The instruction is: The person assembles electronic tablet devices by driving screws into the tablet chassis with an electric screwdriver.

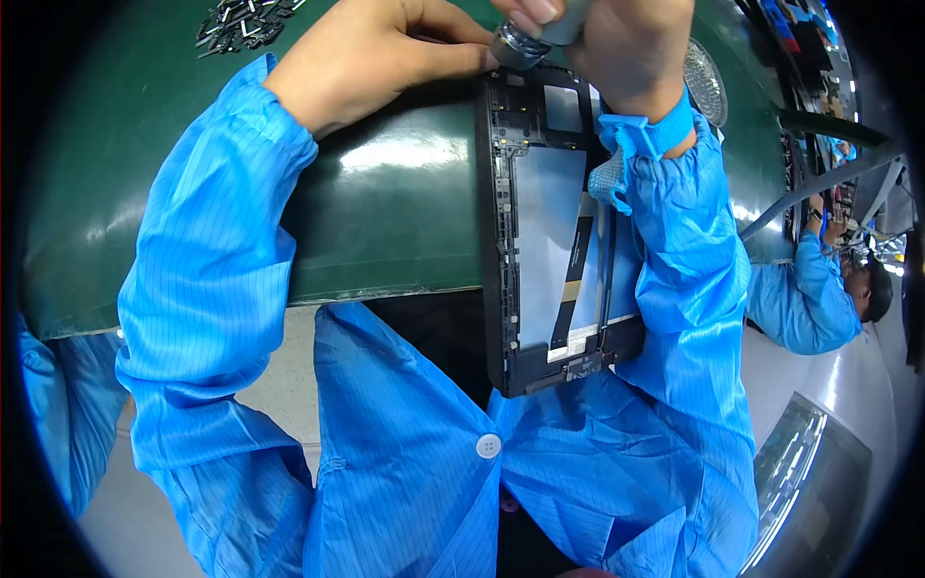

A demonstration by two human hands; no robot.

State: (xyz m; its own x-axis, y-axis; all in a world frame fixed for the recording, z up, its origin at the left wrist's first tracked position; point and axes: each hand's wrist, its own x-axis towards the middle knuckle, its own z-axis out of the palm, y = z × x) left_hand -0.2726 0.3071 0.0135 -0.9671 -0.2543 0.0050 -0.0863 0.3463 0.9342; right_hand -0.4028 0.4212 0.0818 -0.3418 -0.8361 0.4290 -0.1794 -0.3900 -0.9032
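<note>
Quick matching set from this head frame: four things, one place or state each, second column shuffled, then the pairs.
Things:
1. pile of small dark parts
2. open tablet frame
3. silver tool tip
4. white button

Places or states:
A. on the blue coat front
B. far left on the green mat
C. at the frame's top edge, by the left hand and right hand
D. lying over the mat's near edge, insides up

Pairs: 1-B, 2-D, 3-C, 4-A

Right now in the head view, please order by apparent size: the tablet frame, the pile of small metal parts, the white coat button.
1. tablet frame
2. pile of small metal parts, partly cut off by the picture's edge
3. white coat button, though it is nearer the camera
</note>
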